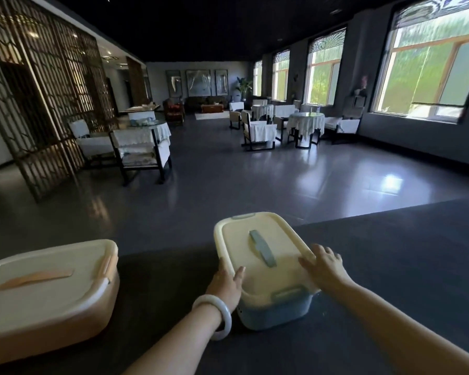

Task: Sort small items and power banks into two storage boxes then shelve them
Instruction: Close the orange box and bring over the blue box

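A blue storage box [276, 312] with a cream lid and a blue handle stands closed on the dark counter [390, 253]. My left hand [226, 284] holds its left side, thumb up on the lid's edge. My right hand [325, 265] lies on the lid's right edge with the fingers spread over the rim. To the left, an orange storage box [46, 293] with a cream lid and an orange handle sits closed at the counter's left end. No small items or power banks are visible.
Beyond the counter's far edge lies a wide grey tiled floor [228, 185]. Tables and chairs with white covers [141, 142] stand at the back left and back right. A wooden lattice screen [38, 90] is on the left, windows on the right.
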The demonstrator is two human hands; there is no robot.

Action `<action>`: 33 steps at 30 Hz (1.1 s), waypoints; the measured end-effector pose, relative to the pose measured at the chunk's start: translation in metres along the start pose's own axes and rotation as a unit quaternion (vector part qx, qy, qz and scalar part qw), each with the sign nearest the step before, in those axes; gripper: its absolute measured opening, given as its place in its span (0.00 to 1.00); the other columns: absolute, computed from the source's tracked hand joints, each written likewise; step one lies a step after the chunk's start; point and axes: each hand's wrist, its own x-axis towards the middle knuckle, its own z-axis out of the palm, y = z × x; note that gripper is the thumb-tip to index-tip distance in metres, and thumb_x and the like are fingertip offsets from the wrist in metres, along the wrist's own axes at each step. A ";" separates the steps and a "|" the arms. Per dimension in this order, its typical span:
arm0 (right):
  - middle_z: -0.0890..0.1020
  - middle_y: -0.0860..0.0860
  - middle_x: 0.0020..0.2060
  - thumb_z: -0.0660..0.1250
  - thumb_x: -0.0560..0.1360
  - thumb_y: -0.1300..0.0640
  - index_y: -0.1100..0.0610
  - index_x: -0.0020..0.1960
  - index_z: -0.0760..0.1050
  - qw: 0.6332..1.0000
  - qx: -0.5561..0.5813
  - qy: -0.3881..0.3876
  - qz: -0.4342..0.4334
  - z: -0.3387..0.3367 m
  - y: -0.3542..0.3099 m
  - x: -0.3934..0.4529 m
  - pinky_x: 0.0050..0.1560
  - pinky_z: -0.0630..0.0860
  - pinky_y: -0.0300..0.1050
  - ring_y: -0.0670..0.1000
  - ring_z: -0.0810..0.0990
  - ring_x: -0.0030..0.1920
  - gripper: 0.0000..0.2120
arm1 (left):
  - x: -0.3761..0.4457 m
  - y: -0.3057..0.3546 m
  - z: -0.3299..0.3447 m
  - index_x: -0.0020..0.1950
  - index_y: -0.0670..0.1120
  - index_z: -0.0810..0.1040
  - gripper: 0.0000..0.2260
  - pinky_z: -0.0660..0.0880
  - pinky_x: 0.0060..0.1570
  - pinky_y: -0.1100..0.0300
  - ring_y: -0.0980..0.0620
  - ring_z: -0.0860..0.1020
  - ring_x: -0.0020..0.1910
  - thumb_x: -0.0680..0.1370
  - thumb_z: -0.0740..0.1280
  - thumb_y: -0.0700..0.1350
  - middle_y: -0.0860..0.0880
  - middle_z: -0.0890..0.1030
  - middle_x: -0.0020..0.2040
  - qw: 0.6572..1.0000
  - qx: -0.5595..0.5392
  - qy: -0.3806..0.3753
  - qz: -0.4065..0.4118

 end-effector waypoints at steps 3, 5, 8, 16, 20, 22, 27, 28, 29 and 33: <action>0.76 0.58 0.54 0.58 0.79 0.44 0.56 0.60 0.66 0.990 0.117 -0.049 0.061 0.015 0.005 0.008 0.50 0.72 0.48 0.58 0.75 0.51 0.18 | 0.011 0.005 0.013 0.78 0.55 0.37 0.29 0.73 0.58 0.49 0.44 0.77 0.56 0.82 0.50 0.58 0.42 0.73 0.66 0.998 0.008 0.021 -0.054; 0.78 0.58 0.51 0.56 0.79 0.42 0.56 0.51 0.65 0.985 0.147 -0.028 0.082 0.024 0.007 0.010 0.46 0.72 0.50 0.57 0.75 0.45 0.16 | 0.015 0.006 0.020 0.77 0.58 0.37 0.29 0.75 0.51 0.51 0.47 0.78 0.47 0.83 0.50 0.56 0.45 0.77 0.56 0.996 -0.017 0.053 -0.070; 0.78 0.58 0.52 0.54 0.79 0.41 0.56 0.48 0.65 0.982 0.149 -0.008 0.112 0.026 0.009 0.009 0.44 0.69 0.50 0.57 0.73 0.43 0.17 | 0.013 0.004 0.022 0.77 0.60 0.38 0.27 0.75 0.47 0.53 0.51 0.76 0.42 0.83 0.50 0.55 0.47 0.77 0.50 0.994 -0.048 0.074 -0.065; 0.76 0.57 0.49 0.53 0.79 0.41 0.56 0.49 0.65 0.981 0.148 -0.040 0.122 0.028 -0.005 -0.047 0.45 0.70 0.50 0.59 0.75 0.48 0.17 | -0.028 -0.025 -0.004 0.77 0.58 0.35 0.27 0.75 0.48 0.54 0.51 0.78 0.46 0.83 0.49 0.55 0.47 0.77 0.54 0.999 -0.020 0.028 -0.034; 0.75 0.54 0.44 0.54 0.79 0.40 0.55 0.46 0.63 0.978 0.170 -0.057 0.102 0.039 -0.017 -0.105 0.39 0.71 0.47 0.58 0.77 0.44 0.18 | -0.068 -0.067 -0.022 0.77 0.60 0.37 0.27 0.74 0.43 0.59 0.54 0.78 0.44 0.83 0.50 0.56 0.49 0.76 0.52 0.999 -0.033 0.022 -0.011; 0.75 0.54 0.44 0.55 0.79 0.40 0.56 0.46 0.64 0.979 0.174 -0.067 0.085 0.044 -0.024 -0.134 0.35 0.72 0.46 0.58 0.78 0.43 0.18 | -0.090 -0.087 -0.031 0.77 0.60 0.39 0.27 0.71 0.39 0.62 0.57 0.77 0.42 0.83 0.51 0.56 0.50 0.75 0.52 0.999 -0.035 0.021 -0.009; 0.80 0.55 0.34 0.58 0.77 0.39 0.57 0.46 0.72 0.978 0.170 -0.116 0.039 0.052 -0.045 -0.193 0.28 0.78 0.47 0.55 0.80 0.28 0.20 | -0.144 -0.137 -0.059 0.78 0.59 0.41 0.27 0.70 0.41 0.61 0.56 0.76 0.39 0.83 0.53 0.55 0.45 0.78 0.56 0.999 -0.017 0.029 -0.002; 0.80 0.55 0.30 0.58 0.77 0.37 0.57 0.46 0.73 0.977 0.166 -0.133 0.029 0.054 -0.052 -0.202 0.23 0.75 0.45 0.55 0.78 0.23 0.22 | -0.157 -0.147 -0.067 0.78 0.59 0.41 0.28 0.70 0.41 0.62 0.57 0.76 0.39 0.83 0.53 0.55 0.45 0.78 0.56 0.999 -0.016 0.028 -0.006; 0.79 0.54 0.26 0.57 0.76 0.36 0.58 0.45 0.74 0.975 0.165 -0.146 0.021 0.057 -0.060 -0.212 0.20 0.72 0.42 0.55 0.77 0.20 0.24 | -0.171 -0.157 -0.074 0.78 0.59 0.41 0.28 0.71 0.44 0.62 0.56 0.76 0.41 0.83 0.53 0.55 0.45 0.78 0.59 0.999 -0.017 0.028 -0.010; 0.79 0.51 0.28 0.57 0.77 0.37 0.57 0.43 0.72 0.981 0.139 -0.134 -0.025 0.075 -0.112 -0.250 0.19 0.66 0.36 0.50 0.77 0.22 0.23 | -0.235 -0.206 -0.115 0.77 0.61 0.41 0.28 0.72 0.58 0.56 0.51 0.78 0.58 0.83 0.53 0.55 0.47 0.74 0.68 0.998 -0.041 0.039 -0.017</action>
